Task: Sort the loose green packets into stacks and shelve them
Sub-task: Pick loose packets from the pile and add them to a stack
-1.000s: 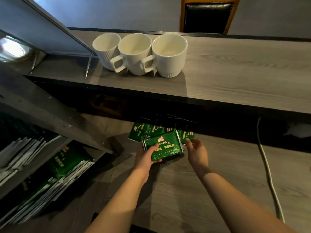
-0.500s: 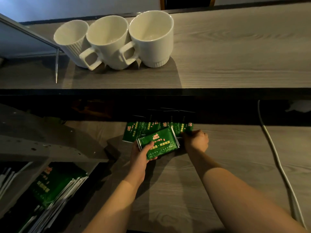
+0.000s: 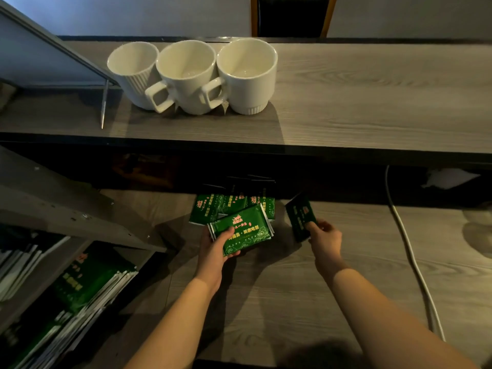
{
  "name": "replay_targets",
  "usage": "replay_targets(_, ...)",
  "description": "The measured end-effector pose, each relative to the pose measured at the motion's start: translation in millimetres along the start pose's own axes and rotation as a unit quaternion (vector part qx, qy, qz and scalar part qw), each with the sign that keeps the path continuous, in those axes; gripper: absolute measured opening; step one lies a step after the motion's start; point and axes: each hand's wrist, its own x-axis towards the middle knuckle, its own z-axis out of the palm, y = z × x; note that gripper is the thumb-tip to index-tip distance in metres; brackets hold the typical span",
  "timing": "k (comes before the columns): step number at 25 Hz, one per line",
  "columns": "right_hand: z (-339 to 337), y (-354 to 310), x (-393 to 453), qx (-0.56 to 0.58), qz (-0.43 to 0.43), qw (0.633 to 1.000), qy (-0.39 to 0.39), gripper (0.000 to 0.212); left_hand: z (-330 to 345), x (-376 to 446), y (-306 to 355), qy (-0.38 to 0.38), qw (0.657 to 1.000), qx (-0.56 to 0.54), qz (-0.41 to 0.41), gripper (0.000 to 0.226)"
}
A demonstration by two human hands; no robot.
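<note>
My left hand [image 3: 216,247] grips a small stack of green packets [image 3: 243,229] just above the lower wooden surface, thumb on top. My right hand [image 3: 324,237] pinches a single green packet [image 3: 301,217] by its lower end, lifted and tilted, to the right of the stack. More loose green packets [image 3: 213,207] lie in a row behind the stack, partly hidden in shadow under the upper shelf. A shelf unit at the lower left holds a leaning pile of green packets [image 3: 80,283].
Three white mugs [image 3: 191,75] stand in a row on the upper wooden shelf [image 3: 372,107]. A white cable [image 3: 410,249] runs down the right side of the lower surface. A slanted grey shelf board [image 3: 66,206] juts out at the left.
My right hand has pulled one packet out of the row and lifted it to the right. My left hand still holds its stack in about the same place.
</note>
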Motion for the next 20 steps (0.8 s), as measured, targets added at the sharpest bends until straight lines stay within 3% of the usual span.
replay_targets(6, -34, -38, -20, 0.236, 0.077, 0.963, -0.108, 0.008, 3, -14, -3, 0.085, 0.996, -0.014, 0.024, 0.071)
replay_targets(10, -27, -53, -42, 0.166, 0.061, 0.959, -0.223, 0.012, 5, -33, -10, 0.084, 0.996, -0.022, 0.029, 0.103)
replay_targets(14, -10, -53, -72, 0.048, -0.045, 0.964, -0.256, 0.009, 13, -59, -7, 0.043, 0.995, -0.071, 0.046, 0.099)
replay_targets(18, -4, -54, -91, 0.014, -0.114, 0.951, -0.286, 0.014, 22, -74, -6, 0.064, 0.994, -0.037, 0.082, 0.099)
replay_targets(20, -2, -52, -100, 0.014, -0.139, 0.944, -0.300, 0.019, 27, -83, -4, 0.061, 0.995, -0.020, 0.076, 0.114)
